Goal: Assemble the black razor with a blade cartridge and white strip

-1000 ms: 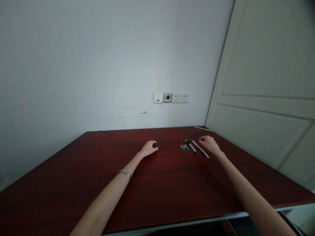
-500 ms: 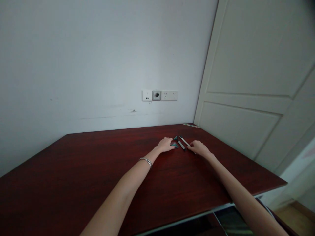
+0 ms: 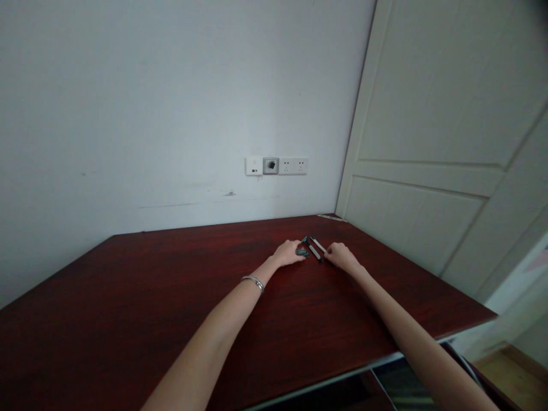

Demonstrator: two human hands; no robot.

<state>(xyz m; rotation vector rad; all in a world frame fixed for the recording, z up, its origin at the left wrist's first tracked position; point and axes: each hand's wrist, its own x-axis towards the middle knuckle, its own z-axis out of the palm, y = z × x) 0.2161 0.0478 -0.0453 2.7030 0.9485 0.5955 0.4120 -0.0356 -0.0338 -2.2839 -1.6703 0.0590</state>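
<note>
Beside a small pile of dark greenish items (image 3: 302,252) rests my left hand (image 3: 287,253), its thumb and fingers apart around the pile's left side. A grey and black pen-like stick (image 3: 315,253) lies on the table between my hands. To its right is a pale stick with a dark tip (image 3: 317,245); my right hand (image 3: 339,254) has its fingers closed on the near end. A small dark piece (image 3: 304,240) lies just behind the pile. What these small items are exactly is too small to tell.
The dark red wooden table (image 3: 192,302) meets a white wall with sockets (image 3: 293,166). A pale strip (image 3: 332,217) lies at the far corner. A white panelled door (image 3: 419,200) stands along the right side. Below the front edge is a dark glossy surface (image 3: 402,383).
My right hand has moved slightly left, closer to the grey and black stick. My left hand stays by the pile. The view has shifted a little.
</note>
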